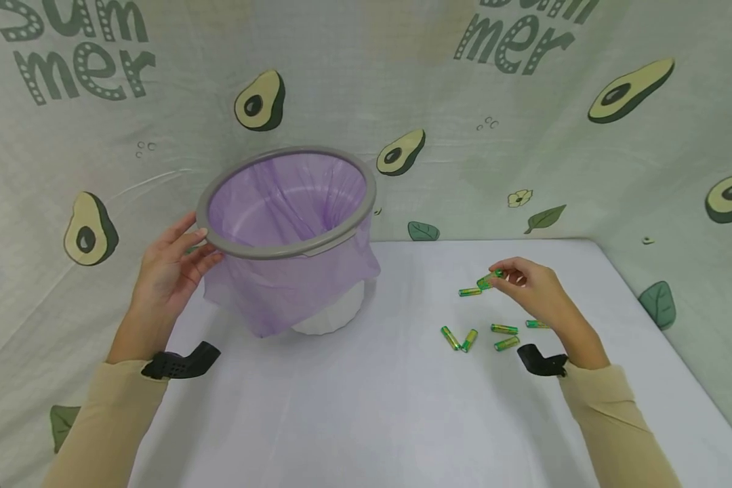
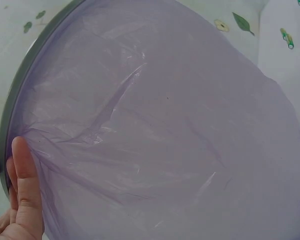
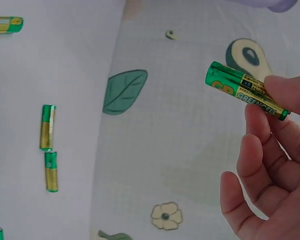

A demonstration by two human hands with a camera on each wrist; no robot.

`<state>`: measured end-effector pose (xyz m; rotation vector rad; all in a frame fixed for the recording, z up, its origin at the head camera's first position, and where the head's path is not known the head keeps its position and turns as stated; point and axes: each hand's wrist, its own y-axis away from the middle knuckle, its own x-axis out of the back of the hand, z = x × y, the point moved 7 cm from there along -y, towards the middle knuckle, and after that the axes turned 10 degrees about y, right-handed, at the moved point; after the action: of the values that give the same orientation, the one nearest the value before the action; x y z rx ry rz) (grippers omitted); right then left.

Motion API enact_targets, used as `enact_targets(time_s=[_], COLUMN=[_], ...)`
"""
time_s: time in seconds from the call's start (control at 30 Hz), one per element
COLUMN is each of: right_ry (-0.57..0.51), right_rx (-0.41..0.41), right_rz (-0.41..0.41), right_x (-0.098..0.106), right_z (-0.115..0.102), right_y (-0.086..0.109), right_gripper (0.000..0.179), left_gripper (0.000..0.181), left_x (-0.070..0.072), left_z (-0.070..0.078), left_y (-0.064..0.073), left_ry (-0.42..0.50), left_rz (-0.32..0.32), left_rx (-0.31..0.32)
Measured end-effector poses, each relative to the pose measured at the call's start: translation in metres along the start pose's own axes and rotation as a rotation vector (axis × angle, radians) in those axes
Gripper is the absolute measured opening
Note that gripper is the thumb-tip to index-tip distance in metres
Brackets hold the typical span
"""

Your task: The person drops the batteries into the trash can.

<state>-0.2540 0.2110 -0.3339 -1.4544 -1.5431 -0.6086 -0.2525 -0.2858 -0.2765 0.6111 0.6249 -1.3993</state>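
At the left of the head view stands a trash bin with a grey rim point(image 1: 268, 253), lined with a thin purple bag point(image 1: 293, 291) that hangs over its outside. My left hand point(image 1: 173, 271) grips the rim at its left side; in the left wrist view the fingers point(image 2: 27, 185) press on the bag beside the rim. Over the right part of the table, my right hand point(image 1: 533, 288) pinches a green and gold battery point(image 3: 247, 91) between thumb and fingertips. Several more batteries point(image 1: 504, 329) lie on the table below and around that hand.
The white table point(image 1: 354, 407) runs back to a hanging cloth point(image 1: 329, 54) printed with avocados and leaves. Its right edge slants down past the right forearm. One loose battery point(image 1: 470, 292) lies just left of the right hand, farther back than the others.
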Motion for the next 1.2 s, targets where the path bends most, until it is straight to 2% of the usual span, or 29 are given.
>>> enact_targets(time_s=[0.27, 0.47, 0.77, 1.0, 1.2], right_ry=[-0.045, -0.072, -0.15, -0.194, -0.241], right_rx=[0.078, 0.138, 0.143, 0.152, 0.154], right_rz=[0.044, 0.053, 0.014, 0.0, -0.003], right_x=[0.023, 0.031, 0.031, 0.039, 0.038], right_z=[-0.045, -0.078, -0.114, -0.141, -0.16], right_y=[-0.036, -0.06, -0.097, -0.119, -0.134], right_gripper=[0.026, 0.024, 0.026, 0.026, 0.025], left_gripper=[0.056, 0.055, 0.06, 0.044, 0.042], left_x=[-0.001, -0.001, -0.001, -0.001, 0.001], left_z=[-0.001, -0.003, -0.003, -0.001, 0.0], left_y=[0.001, 0.0, 0.001, 0.001, 0.001], left_ry=[-0.028, -0.017, -0.013, 0.017, 0.032], left_rz=[0.012, 0.006, -0.005, -0.005, 0.004], left_rx=[-0.014, -0.005, 0.004, 0.006, 0.013])
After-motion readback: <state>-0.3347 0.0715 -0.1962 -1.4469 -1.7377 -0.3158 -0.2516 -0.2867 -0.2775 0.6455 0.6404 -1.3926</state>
